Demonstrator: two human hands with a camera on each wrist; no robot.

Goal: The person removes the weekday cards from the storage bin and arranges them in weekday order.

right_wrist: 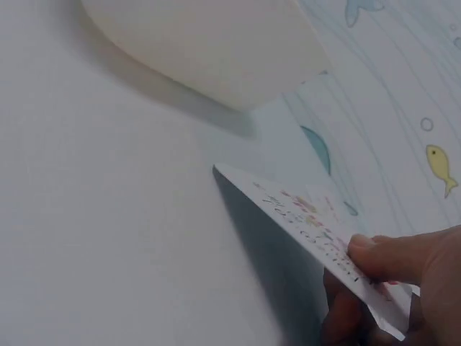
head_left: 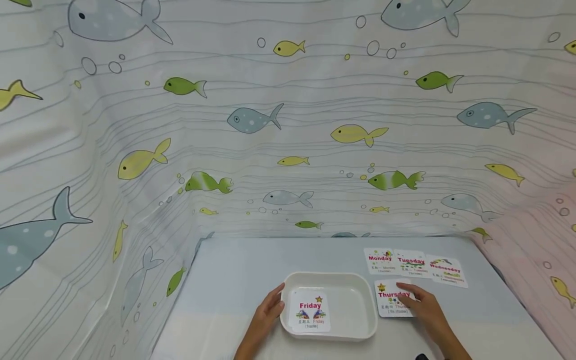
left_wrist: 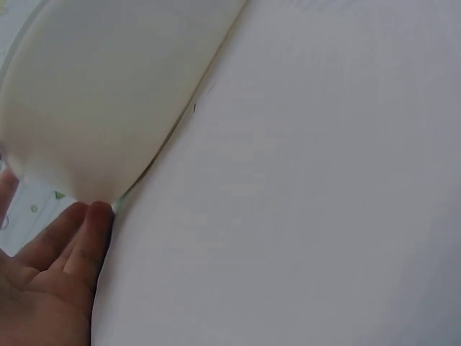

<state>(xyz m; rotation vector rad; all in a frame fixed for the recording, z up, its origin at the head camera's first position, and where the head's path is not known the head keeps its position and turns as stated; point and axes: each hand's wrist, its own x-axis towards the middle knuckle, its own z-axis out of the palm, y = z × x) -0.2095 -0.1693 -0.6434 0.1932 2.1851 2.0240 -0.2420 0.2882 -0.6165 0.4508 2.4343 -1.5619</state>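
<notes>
My right hand [head_left: 425, 310] pinches the Thursday card [head_left: 390, 302] at its right side. In the right wrist view the thumb lies on the printed face of that card [right_wrist: 302, 231], with fingers beneath, and the card tilts up off the table. With extended fingers, my left hand [head_left: 265, 315] touches the left side of a white rectangular tray [head_left: 355, 332]. Its fingertips meet the outer wall of the tray [left_wrist: 108, 101] in the left wrist view. Inside the tray, at its left, lies the Friday card [head_left: 310, 312], face up.
Beyond the Thursday card, the Monday card [head_left: 379, 262], Tuesday card [head_left: 411, 265] and Wednesday card [head_left: 445, 272] form a row on the pale table [head_left: 238, 270]. A fish-patterned curtain [head_left: 324, 100] surrounds the table's back and sides. A small dark object [head_left: 421, 357] shows at the bottom edge.
</notes>
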